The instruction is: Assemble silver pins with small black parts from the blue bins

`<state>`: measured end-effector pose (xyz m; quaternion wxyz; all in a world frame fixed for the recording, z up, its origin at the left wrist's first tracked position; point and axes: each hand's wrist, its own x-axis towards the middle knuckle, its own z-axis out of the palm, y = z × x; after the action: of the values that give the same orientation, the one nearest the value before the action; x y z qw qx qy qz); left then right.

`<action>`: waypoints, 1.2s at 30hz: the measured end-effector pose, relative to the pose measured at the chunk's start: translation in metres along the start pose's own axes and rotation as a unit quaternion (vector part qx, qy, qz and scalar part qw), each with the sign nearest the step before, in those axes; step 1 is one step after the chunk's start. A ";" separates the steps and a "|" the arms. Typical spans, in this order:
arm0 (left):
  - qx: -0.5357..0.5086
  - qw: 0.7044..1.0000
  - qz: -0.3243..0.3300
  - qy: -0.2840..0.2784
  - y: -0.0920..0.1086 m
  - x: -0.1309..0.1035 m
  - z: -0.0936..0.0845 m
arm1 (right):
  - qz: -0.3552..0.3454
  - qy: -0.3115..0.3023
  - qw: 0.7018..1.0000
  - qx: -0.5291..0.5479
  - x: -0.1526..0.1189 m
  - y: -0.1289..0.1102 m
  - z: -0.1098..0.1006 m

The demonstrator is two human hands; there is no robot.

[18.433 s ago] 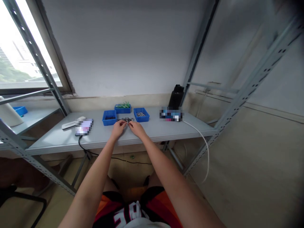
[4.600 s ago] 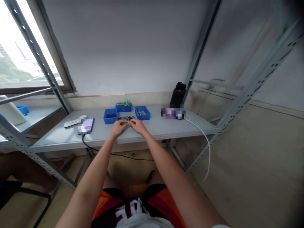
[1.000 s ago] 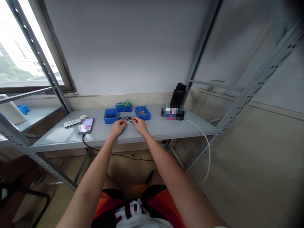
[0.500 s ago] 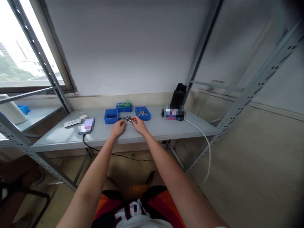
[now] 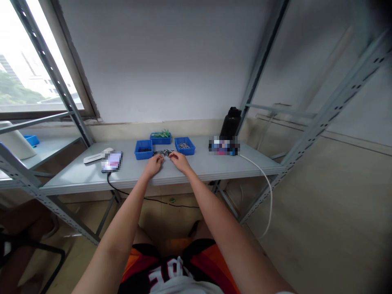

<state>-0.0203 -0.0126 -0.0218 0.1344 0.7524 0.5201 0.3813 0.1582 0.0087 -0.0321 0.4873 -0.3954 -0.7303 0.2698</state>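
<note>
My left hand (image 5: 154, 165) rests at the front part of the grey shelf, its fingers closed in a pinch. Whatever those fingertips hold is too small to make out. Opposite it, my right hand (image 5: 180, 161) has thumb and forefinger drawn together at the edge of a small pile of dark and silvery parts (image 5: 165, 152); I cannot tell what, if anything, is in them. A narrow gap separates the two hands. Behind them stand a blue bin with dark bits (image 5: 143, 155), a blue bin with green pieces (image 5: 160, 141) and a blue bin with small metal parts (image 5: 189, 151).
On the left lie a phone (image 5: 112, 161) with a black cable (image 5: 156, 200) and a white object (image 5: 93, 158). A black bottle (image 5: 230, 124) stands at the right, behind a blurred-out device (image 5: 223, 146) with a white cable (image 5: 270, 196). Metal uprights (image 5: 263, 57) frame the shelf.
A thin, light piece showed between my fingertips half a second ago and no longer shows there. The hands have shifted only slightly; bins and other objects stay put.
</note>
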 end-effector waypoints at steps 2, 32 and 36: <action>0.000 1.000 0.002 0.000 -0.001 0.000 0.000 | 0.001 0.000 1.000 0.002 0.000 0.001 0.000; -0.033 0.996 -0.056 0.062 -0.003 0.003 0.002 | 0.062 0.104 0.992 0.027 0.008 0.010 -0.003; -0.025 0.996 -0.060 0.061 -0.002 0.003 0.001 | 0.074 0.103 0.991 0.031 0.010 0.013 -0.002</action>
<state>-0.0204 -0.0085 -0.0228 0.1441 0.6919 0.5615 0.4305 0.1621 0.0246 -0.0366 0.5506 -0.4587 -0.6361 0.2859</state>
